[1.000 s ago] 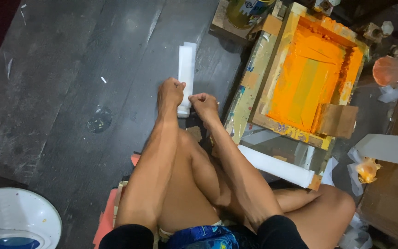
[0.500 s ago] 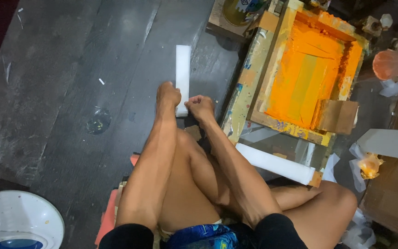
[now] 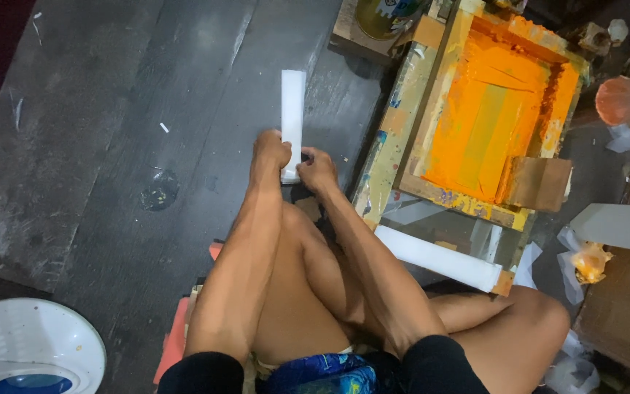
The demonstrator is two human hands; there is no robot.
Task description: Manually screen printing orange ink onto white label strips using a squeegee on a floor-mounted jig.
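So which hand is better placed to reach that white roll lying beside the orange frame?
Probably the right hand. Both hands grip the near end of the white strip, but the white roll lies on the right, under the orange frame. The left hand would have to cross over.

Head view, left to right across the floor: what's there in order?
White round plastic fan base → left hand → flat white strip held at its near end → right hand → wooden frame smeared with orange paint → orange plastic bag.
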